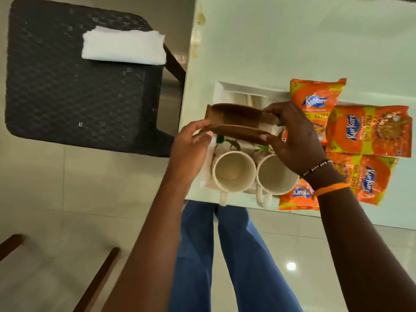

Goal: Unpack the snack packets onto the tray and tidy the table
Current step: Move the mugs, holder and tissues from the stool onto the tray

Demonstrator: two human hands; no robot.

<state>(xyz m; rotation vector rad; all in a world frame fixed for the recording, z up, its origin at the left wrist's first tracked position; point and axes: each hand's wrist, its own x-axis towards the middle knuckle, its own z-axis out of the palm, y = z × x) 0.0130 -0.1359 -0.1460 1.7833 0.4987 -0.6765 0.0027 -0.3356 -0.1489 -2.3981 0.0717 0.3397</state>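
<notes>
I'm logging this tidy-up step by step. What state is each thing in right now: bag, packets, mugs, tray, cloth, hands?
Brown paper bag: held above the tray, mouth open.
Left hand: gripping the bag's left end.
Right hand: gripping the bag's right end.
Snack packets: four visible, sealed, lying flat, overlapping.
Mugs: two, upright, no drink visible.
White tray: on the table, holding the mugs.
White cloth: folded, on the dark chair.

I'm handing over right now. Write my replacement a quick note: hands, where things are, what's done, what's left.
Left hand and right hand together hold an open brown paper bag above the white tray.
Two empty mugs stand on the tray's near end.
Four orange snack packets lie on the table right of the tray, partly overlapping its edge.
A folded white cloth sits on the black chair.
Left: seat packets on tray, clear bag.
</notes>
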